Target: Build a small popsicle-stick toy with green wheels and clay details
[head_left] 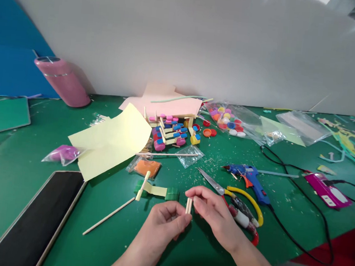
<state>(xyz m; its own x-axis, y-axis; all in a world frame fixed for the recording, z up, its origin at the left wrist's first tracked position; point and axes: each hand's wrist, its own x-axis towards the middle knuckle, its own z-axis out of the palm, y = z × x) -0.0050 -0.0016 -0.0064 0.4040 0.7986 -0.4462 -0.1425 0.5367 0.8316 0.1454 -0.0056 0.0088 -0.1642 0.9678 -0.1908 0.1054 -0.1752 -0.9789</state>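
Note:
Two short wooden sticks (188,206) stand upright side by side between my hands. My left hand (169,222) pinches them low down between thumb and fingers. At their upper end my right hand (212,211) closes its thumb and index finger around them. Just beyond the left hand lies a small craft piece (156,190) with green bottle-cap ends, a pale yellow strip across and a pale stick tilted on its left end. A long thin wooden stick (108,216) rests on the green table to its left.
Scissors (212,181) with wrapped handles and a blue glue gun (250,179) lie right of my hands, its black cord trailing. Behind are finished cap-and-stick pieces (169,134), yellow paper (112,141) and bagged caps (226,117). A dark tablet-like device (35,219) lies left.

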